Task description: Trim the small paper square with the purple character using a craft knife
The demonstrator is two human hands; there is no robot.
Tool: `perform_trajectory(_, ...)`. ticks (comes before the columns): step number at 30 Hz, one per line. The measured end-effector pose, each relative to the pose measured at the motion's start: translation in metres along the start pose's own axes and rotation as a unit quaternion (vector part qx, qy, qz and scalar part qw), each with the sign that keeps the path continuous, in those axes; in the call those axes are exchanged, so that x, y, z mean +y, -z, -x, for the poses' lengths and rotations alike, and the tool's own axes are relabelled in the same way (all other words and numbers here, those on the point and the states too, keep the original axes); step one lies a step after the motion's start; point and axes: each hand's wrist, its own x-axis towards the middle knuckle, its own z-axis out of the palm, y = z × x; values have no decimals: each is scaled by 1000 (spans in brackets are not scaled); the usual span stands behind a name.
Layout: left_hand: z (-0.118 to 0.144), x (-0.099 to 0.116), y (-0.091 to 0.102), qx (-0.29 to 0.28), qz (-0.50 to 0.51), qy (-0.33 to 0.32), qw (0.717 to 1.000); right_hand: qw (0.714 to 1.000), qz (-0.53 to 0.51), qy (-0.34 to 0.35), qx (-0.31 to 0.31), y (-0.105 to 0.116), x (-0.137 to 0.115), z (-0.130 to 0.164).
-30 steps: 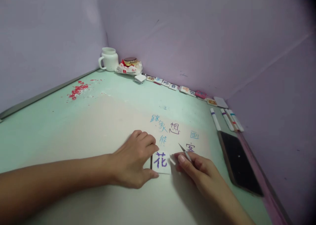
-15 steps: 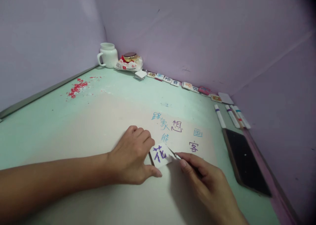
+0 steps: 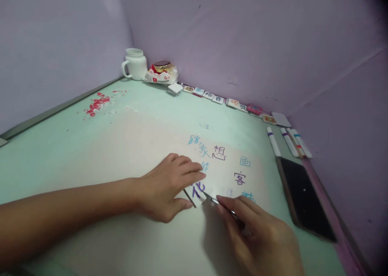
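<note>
A small white card is pinned by the left hand while a thin metal tool is worked at its edge by the right.

At nine o'clock a patch of red crumbs [image 3: 96, 105] is seen on the pale green table [image 3: 60, 146]; at eleven o'clock a white mug [image 3: 135, 64] is stood in the corner; the left hand [image 3: 169, 187] is laid palm-down at centre, fingers stretched flat over the card [image 3: 198, 190], apparently so that it cannot slide, nothing being gripped; the card, marked with a purple character, lies just right of that hand, half covered; the right hand [image 3: 260, 237] is closed in a pen-like pinch on the metal tool [image 3: 216, 201], its tip set at the card's near edge, wrist low at five o'clock; marker pens [image 3: 287, 140] and a dark phone [image 3: 304, 193] are left at three o'clock.
</note>
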Motion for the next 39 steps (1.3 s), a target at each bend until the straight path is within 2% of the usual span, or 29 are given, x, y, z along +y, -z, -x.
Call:
perform_trajectory(3, -1, -2, 0, -27, 10, 15, 999, 999, 45, 9, 15, -1, -1, 4)
perform_trajectory(9, 0, -2, -3, -8, 5, 26, 1000, 992, 121, 36, 20, -5, -6, 5)
perform_trajectory(28, -1, -3, -4, -9, -3, 17, 1000, 983, 169, 64, 25, -3, -7, -4)
perform_trajectory(39, -3, -3, -5, 2, 23, 3, 1000, 991, 126, 23, -50, -6, -4, -12)
